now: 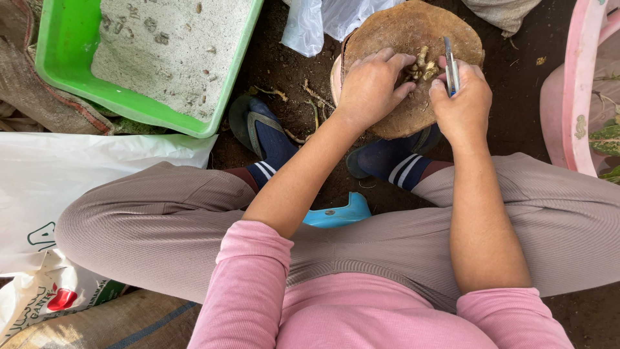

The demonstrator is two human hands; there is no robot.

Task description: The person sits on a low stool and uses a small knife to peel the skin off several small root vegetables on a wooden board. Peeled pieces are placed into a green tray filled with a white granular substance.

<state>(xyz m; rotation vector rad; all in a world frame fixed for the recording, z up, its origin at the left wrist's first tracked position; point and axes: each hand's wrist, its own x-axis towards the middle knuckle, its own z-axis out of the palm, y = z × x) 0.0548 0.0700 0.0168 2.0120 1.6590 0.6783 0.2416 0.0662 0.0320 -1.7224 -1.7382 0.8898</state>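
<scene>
A cluster of pale root pieces (423, 64) is pinned under the curled fingers of the left hand (369, 87) on a round wooden block (394, 29), directly between both hands. A small blade (450, 68) is gripped in the closed right hand (462, 103), its tip held just beside the pieces. A green tray (61, 64) of pale grit is seen well to the left of the left hand, with white plastic sacks (71, 174) below it.
</scene>
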